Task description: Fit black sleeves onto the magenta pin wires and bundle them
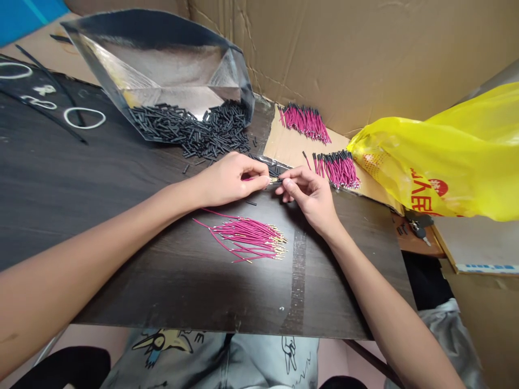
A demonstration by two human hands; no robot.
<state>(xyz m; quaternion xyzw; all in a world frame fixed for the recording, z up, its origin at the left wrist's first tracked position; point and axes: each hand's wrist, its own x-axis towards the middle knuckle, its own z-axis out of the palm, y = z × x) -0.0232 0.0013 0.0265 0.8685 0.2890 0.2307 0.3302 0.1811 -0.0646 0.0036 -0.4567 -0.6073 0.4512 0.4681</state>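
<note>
My left hand (237,179) pinches a magenta wire, and its gold tip (273,180) sticks out toward the right. Facing it, my right hand (308,194) holds a small black sleeve between thumb and forefinger, at the end of the gold tip. Below both hands lies a loose pile of magenta wires with gold tips (251,237) on the dark table (182,281). Small black sleeves (190,127) spill from the open silver bag (162,59) above my left hand. Beyond my right hand are two bundles of magenta wires with black ends (306,124), lying on cardboard (292,151).
A yellow plastic bag (446,156) covers the right side. Keys (419,227) lie at the table's right edge. White rubber bands (84,118) and long black tubes (52,116) are at the far left. A cardboard wall (324,54) stands behind the table.
</note>
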